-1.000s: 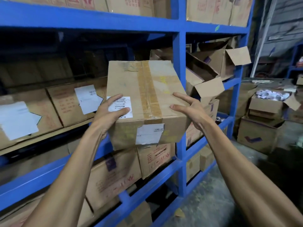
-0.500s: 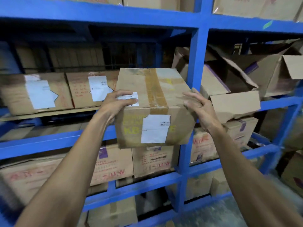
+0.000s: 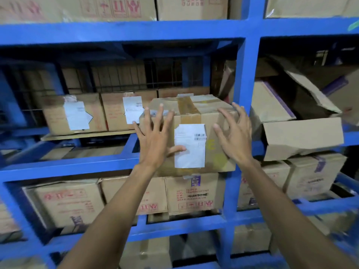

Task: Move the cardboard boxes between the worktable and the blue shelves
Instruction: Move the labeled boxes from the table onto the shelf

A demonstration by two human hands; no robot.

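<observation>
- Cardboard, taped along the top and carrying a white label (image 3: 190, 146) on its front, the box (image 3: 211, 133) sits on the middle level of the blue shelves (image 3: 247, 74), hard against the upright post on its right and beside two labelled boxes (image 3: 97, 113) on its left.
- Its front face seems to overhang the shelf's front rail, so it probably needs one more push to sit level with its neighbours.
- The left hand (image 3: 155, 138) lies flat on the front face, fingers spread and straight, thumb on the label's edge: a pushing pose, not a grip.
- The right hand (image 3: 233, 136) is at the box's right front corner, fingers spread and slightly bent; whether it touches the cardboard I cannot tell.
- Both forearms reach up and forward, nearly parallel.
</observation>
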